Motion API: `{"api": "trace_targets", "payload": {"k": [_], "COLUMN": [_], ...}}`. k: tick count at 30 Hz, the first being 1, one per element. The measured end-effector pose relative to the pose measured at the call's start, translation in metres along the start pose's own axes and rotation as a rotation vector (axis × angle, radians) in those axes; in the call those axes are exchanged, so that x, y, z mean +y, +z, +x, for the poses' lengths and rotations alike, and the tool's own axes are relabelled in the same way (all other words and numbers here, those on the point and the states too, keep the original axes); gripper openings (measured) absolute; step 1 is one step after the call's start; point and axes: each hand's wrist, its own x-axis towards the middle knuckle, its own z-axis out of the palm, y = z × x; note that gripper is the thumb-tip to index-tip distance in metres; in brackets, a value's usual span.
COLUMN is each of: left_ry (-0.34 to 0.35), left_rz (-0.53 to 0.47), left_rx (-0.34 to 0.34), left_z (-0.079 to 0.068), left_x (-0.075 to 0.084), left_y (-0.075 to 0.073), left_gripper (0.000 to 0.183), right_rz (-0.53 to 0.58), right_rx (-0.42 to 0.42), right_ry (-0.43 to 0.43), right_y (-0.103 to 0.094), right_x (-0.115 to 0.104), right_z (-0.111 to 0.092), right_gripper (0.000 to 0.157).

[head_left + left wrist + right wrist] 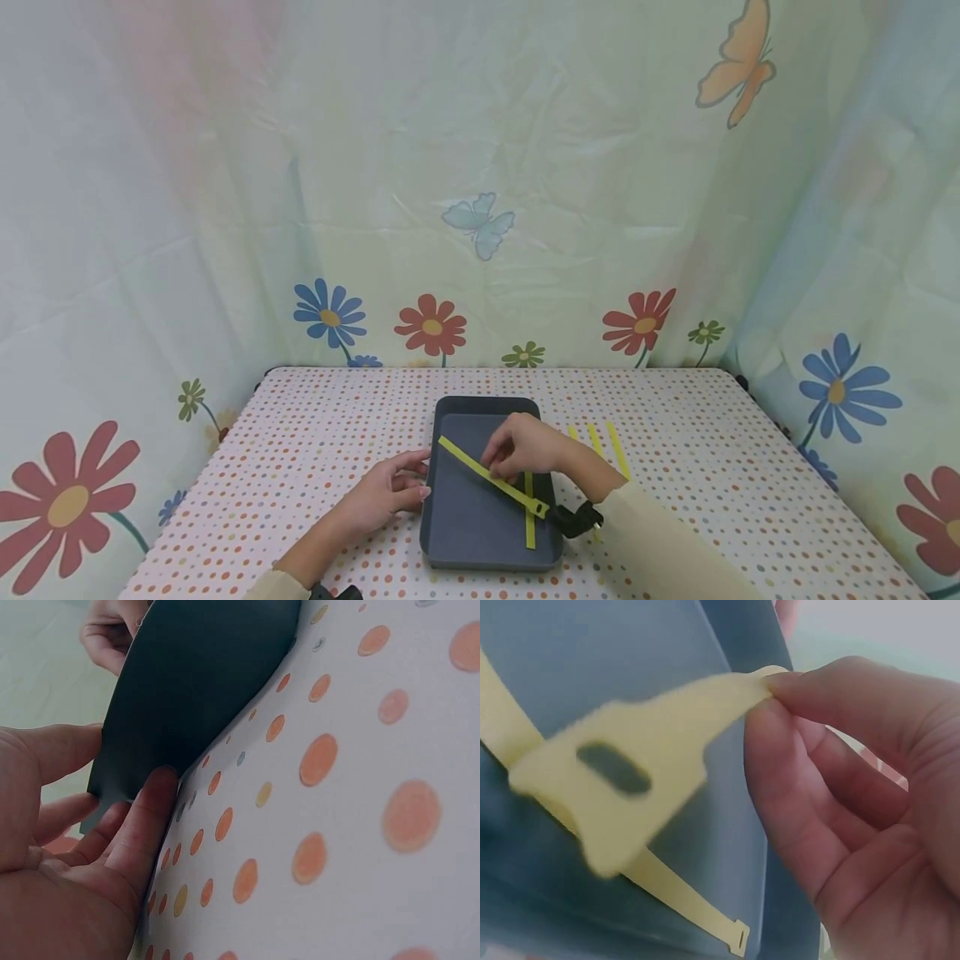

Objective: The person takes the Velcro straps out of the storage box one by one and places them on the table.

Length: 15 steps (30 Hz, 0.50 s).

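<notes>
A dark grey rectangular tray (472, 533) lies on the dotted table. My right hand (525, 446) is over the tray and pinches a yellow slotted cable strap (459, 454) between thumb and fingertip. In the right wrist view, the strap's wide head (679, 750), with its oblong slot, points away from the fingers. Beneath it, a second yellow strap (530, 533) lies lengthwise on the tray floor near the right side. My left hand (381, 496) is at the tray's left side, with its fingertips (159, 784) against the outer wall and its fingers loosely extended.
Several more yellow straps (617, 446) lie side by side on the table right of the tray, partly behind my right forearm. The white table (337, 417) has coloured dots. A curtain (555, 275) printed with flowers and butterflies hangs around its back and sides.
</notes>
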Motion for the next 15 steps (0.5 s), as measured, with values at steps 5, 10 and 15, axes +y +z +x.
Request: {"api": "trace_targets", "payload": {"k": [5, 10, 15], "left_ry": [-0.001, -0.003, -0.004], "left_rz": [0.006, 0.011, 0.011], "left_rx": [0.0, 0.002, 0.008], "left_z": [0.0001, 0.0004, 0.0002], "left_x": [0.0005, -0.0002, 0.0001], "left_y": [-0.0001, -0.0002, 0.0004], "left_gripper": [0.064, 0.065, 0.066], "right_rz": [0.062, 0.145, 0.199], "right_rx": [0.02, 0.036, 0.067], "right_ry": [-0.011, 0.001, 0.024], "right_y": [0.0001, 0.0022, 0.0055], "right_x": [-0.001, -0.002, -0.0014], "right_z": [-0.0057, -0.0095, -0.0104], "right_gripper": [0.015, 0.019, 0.025]}}
